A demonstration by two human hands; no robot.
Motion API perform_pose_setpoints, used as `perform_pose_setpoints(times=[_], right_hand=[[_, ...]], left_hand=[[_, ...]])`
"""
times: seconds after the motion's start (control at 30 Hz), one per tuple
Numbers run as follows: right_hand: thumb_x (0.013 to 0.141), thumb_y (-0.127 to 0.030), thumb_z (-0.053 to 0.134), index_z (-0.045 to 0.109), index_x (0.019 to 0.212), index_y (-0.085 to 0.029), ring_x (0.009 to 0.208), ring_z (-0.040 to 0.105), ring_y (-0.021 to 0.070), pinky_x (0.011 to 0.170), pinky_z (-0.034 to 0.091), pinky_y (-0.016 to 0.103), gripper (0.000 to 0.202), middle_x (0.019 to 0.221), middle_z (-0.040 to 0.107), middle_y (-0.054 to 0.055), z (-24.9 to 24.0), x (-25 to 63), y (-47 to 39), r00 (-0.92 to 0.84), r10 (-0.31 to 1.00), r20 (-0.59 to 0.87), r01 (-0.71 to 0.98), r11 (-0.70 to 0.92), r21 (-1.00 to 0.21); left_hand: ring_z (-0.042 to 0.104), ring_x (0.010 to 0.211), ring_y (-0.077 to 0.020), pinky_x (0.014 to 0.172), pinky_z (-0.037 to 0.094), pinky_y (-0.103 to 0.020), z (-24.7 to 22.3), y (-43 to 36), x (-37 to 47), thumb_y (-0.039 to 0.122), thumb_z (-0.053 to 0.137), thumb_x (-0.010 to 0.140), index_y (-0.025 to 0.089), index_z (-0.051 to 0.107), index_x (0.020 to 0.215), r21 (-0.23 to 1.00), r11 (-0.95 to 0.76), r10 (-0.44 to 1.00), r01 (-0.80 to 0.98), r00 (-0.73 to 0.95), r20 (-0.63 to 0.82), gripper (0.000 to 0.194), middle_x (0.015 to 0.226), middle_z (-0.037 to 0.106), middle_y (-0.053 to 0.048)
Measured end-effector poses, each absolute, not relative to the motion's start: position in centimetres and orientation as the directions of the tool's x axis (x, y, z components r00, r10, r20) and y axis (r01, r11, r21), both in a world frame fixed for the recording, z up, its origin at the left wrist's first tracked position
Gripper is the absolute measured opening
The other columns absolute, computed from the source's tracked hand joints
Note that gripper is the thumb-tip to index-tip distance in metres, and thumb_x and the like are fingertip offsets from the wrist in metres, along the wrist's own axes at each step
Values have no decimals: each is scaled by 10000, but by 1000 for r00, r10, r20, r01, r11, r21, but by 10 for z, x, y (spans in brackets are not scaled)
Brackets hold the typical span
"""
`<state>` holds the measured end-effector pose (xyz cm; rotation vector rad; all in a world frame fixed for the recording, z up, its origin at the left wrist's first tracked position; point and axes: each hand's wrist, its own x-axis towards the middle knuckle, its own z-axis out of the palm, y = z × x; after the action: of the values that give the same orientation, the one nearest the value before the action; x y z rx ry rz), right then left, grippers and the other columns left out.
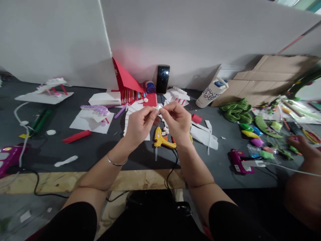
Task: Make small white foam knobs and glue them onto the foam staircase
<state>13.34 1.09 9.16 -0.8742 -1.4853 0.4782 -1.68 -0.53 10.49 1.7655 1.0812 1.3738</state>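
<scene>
The left hand [139, 123] and the right hand [178, 121] were held close together over the middle of the worktop [140, 160], a small white piece [158, 107] being pinched between their fingertips. White folded paper [135, 106] was partly hidden behind the left hand; a yellow glue gun [158, 136] was seen between the wrists. A phone [163, 79] and a bottle [210, 93] were stood near the back edge.

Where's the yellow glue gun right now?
Near the middle of the head view, the yellow glue gun lies on the grey table, just below the left hand and right hand, which pinch a small white piece.
</scene>
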Motion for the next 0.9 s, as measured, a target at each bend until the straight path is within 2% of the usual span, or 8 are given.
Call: perform_pose_setpoints(times=[0.1,0.17,0.27,0.53,0.67,0.8,0.9], right_hand=[[976,-305,665,653,812,-242,670,597,131,618,486,309,176,753,680,-14,91,133,12,46,552,832,474,721,-505],[970,-240,669,656,829,-252,712,628,150,650,500,332,142,776,699,-5,90,133,15,7,401,916,567,753,-334],[968,-192,673,664,862,-271,724,635,159,684,501,355,132,785,707,-7,87,134,18,-34,285,958,627,752,-202],[971,-185,689,735,997,-310,786,653,179,754,515,379,136,876,752,4,81,135,16,-60,259,964,654,740,-158],[970,-199,695,760,1074,-347,855,666,195,808,537,395,192,952,778,10,78,134,18,-82,318,945,611,765,-205],[978,-261,676,772,1048,-340,889,676,207,840,556,430,143,962,765,28,81,134,20,-119,464,878,608,733,-305],[987,-274,637,764,1038,-291,884,683,190,791,573,396,138,972,757,38,86,138,19,-119,524,843,536,749,-390]], left_hand=[[761,680,-140,643,606,-226,103,-5,-15,592,594,992,191,702,924,911,-377,926,165,92,366,420,798,778,-29],[771,705,-155,633,625,-235,101,-3,-14,624,632,955,188,709,919,940,-333,940,76,102,325,445,812,778,-38],[767,701,-165,619,645,-250,99,0,-13,658,680,909,181,723,887,963,-268,956,-29,116,270,479,771,764,-40],[782,813,-183,626,668,-261,96,-4,-6,675,720,865,180,748,988,969,-212,966,-128,121,228,511,916,797,-53],[778,799,-182,585,647,-238,96,1,-10,653,765,835,173,743,946,964,-235,966,-128,79,246,493,859,780,-46],[779,808,-183,581,631,-232,99,7,-18,655,671,916,188,745,993,958,-285,955,-25,76,286,479,882,782,-52],[777,797,-172,605,611,-235,102,7,-24,605,558,1006,205,730,1049,922,-359,931,143,117,345,437,912,790,-48]])
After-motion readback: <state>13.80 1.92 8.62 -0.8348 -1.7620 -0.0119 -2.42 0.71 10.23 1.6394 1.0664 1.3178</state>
